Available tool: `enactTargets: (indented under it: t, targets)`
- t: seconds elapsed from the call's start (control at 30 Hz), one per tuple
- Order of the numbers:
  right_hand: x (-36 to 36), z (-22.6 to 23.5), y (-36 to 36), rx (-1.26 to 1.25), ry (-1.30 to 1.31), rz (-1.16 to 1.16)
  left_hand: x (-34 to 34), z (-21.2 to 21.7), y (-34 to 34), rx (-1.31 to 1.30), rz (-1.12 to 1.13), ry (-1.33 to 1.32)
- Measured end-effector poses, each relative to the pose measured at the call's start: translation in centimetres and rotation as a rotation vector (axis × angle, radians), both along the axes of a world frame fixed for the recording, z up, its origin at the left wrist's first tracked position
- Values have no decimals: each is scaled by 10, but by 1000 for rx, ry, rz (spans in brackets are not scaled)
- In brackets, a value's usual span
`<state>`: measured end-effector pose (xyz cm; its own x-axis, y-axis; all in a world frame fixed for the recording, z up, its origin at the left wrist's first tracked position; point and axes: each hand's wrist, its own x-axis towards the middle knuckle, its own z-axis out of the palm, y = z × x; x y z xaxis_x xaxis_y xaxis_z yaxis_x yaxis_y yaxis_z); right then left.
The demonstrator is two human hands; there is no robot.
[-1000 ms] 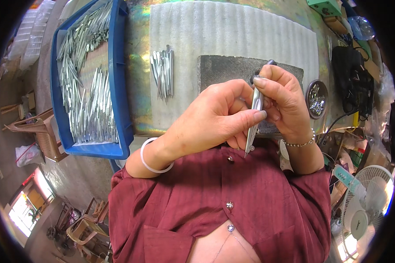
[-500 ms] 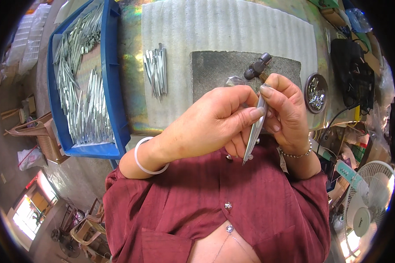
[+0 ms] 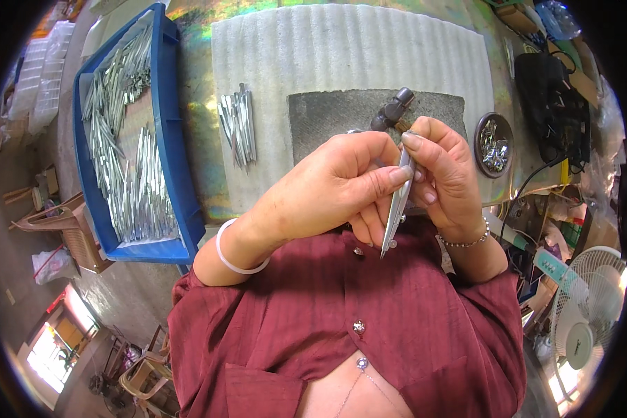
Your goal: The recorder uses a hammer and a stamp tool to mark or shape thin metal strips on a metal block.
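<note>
A slim, pointed silver metal piece point(image 3: 396, 212) is held slantwise in front of my chest, its sharp end down toward the shirt. My left hand point(image 3: 348, 177) pinches its middle between thumb and fingers. At the upper end, the thumb and fingers of my right hand point(image 3: 444, 171) close on the same piece. Just beyond my hands a ball-headed hammer point(image 3: 393, 109) lies on a dark grey slab point(image 3: 327, 115), its handle mostly hidden behind the right hand. Another shiny thing behind my left hand is largely covered.
Left of the slab lies a bundle of silver metal strips point(image 3: 237, 129) on a white foam sheet point(image 3: 272, 56). Many similar strips fill a blue tray point(image 3: 171, 125) farther left. To the right are a round dish point(image 3: 480, 145) of small shiny parts, a black bag point(image 3: 540, 104) and a fan point(image 3: 579, 327).
The view has shifted slightly, so the tabletop things sit a little lower and to the left. Both hands keep their hold on the metal piece with hardly any change.
</note>
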<state>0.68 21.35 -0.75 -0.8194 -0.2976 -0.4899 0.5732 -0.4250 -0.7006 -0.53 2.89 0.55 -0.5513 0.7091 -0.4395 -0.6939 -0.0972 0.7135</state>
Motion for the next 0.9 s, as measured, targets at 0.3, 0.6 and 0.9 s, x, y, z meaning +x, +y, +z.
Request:
enactTargets:
  t: [0.3, 0.6, 0.9]
  targets:
    - [-10, -2, 3, 8, -11, -33, -13, -2, 5, 30, 4, -54]
    - [-27, 4, 12, 130, 102, 55, -25, -2, 11, -26, -4, 52]
    - [-152, -7, 117, 1029, 493, 134, -7, -3, -10, 57, 593, 166]
